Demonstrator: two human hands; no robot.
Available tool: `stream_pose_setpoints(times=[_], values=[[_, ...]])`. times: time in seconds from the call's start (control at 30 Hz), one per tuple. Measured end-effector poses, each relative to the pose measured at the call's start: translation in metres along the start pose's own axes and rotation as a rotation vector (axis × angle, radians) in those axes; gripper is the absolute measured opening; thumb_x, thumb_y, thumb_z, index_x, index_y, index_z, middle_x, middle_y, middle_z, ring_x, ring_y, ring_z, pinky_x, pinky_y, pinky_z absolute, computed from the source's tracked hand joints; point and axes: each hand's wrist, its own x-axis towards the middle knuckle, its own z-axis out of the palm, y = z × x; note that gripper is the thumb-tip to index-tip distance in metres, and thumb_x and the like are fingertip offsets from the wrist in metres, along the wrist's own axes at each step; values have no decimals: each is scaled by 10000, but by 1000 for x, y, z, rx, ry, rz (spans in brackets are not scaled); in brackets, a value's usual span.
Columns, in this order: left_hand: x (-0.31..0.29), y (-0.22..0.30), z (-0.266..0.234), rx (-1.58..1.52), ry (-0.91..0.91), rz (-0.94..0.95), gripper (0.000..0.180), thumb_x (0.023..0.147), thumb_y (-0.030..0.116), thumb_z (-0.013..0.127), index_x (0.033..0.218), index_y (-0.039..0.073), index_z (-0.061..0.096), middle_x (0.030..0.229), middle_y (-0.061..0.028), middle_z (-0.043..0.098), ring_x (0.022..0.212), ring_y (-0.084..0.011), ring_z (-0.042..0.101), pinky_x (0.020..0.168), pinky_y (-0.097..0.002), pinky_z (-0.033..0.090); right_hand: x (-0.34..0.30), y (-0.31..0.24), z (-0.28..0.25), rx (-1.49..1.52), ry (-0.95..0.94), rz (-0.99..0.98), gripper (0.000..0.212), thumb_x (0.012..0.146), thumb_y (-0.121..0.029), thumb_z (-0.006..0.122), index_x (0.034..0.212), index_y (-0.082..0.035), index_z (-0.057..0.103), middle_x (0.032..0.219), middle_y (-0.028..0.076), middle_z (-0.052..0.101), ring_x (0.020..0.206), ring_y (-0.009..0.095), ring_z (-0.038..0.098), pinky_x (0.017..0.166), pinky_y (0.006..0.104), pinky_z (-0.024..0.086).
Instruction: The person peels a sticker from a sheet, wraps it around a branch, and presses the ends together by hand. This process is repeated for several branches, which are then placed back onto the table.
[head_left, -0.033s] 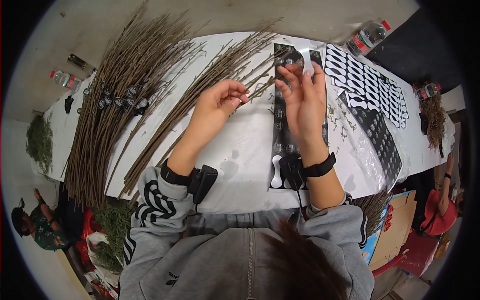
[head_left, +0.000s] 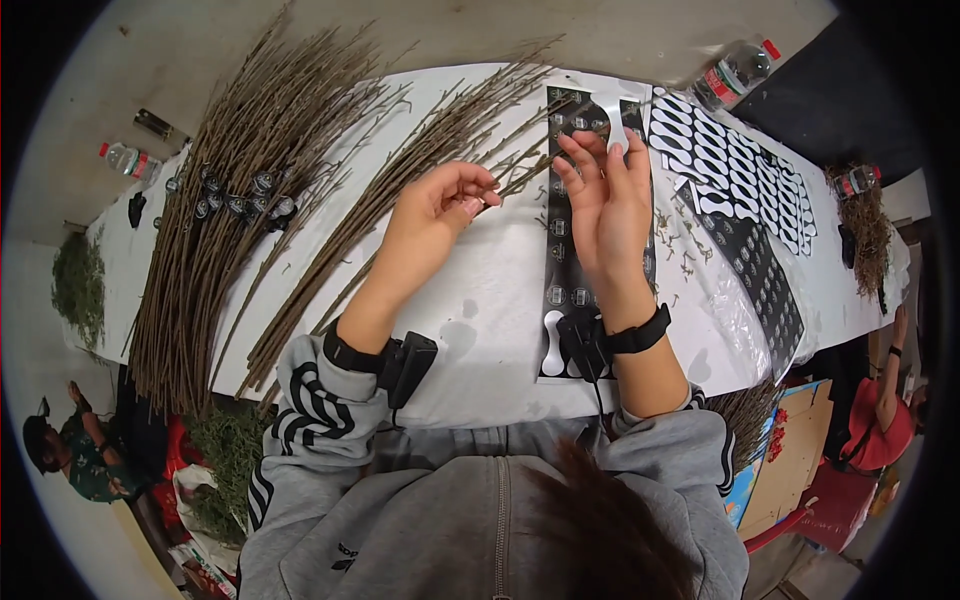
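My right hand (head_left: 607, 205) is raised over a dark sheet (head_left: 560, 235) printed with rows of round marks. Its thumb and finger pinch a white, dumbbell-shaped sticker (head_left: 616, 130) that stands upright; the other fingers are spread. My left hand (head_left: 440, 210) is left of it with curled fingers, closed on a thin brown twig (head_left: 523, 180) that points up to the right toward my right hand. Behind and left of my left hand lies a loose row of twigs (head_left: 335, 240). Another white sticker (head_left: 553, 345) lies on the near end of the dark sheet.
At the left, a large twig bundle (head_left: 190, 270) carries several round dark labels (head_left: 240, 203). Sheets of white stickers (head_left: 725, 150) lie at the right beside a second dark sheet (head_left: 755, 260) and clear plastic. Bottles (head_left: 740, 75) stand along the edges. Other people (head_left: 885, 420) are at both sides.
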Motion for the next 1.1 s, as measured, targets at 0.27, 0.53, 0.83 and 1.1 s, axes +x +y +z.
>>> stream_pose_setpoints(times=[0.27,0.53,0.83,1.1], values=[[-1,2,15,-67,27,19,242,876,-53,490,1103,-40,571,972,-90,623,878,-128,604,795,-235,473,11,15,-17,-134,-24,6,220,950,-51,495,1164,-12,467,1105,122,570,1048,201,567,939,355,466],[-2,-6,26,-109,38,-80,301,916,43,501,1213,-8,487,940,-81,631,742,-93,570,668,-204,457,6,23,-13,-381,-81,-9,184,922,5,514,1106,4,527,1047,73,584,954,118,559,863,279,467],[-7,-4,24,-260,72,-54,304,952,178,488,1201,7,455,817,-87,627,554,-45,414,507,-182,315,-11,15,1,-323,-107,248,206,899,0,555,1101,-11,523,918,33,568,798,92,544,727,228,434],[-6,-7,25,-286,150,-27,283,994,251,440,1178,37,434,797,-131,634,525,-51,424,496,-179,330,-15,24,-1,-229,-176,286,133,897,12,543,1014,-33,502,910,35,558,780,96,541,741,221,429]])
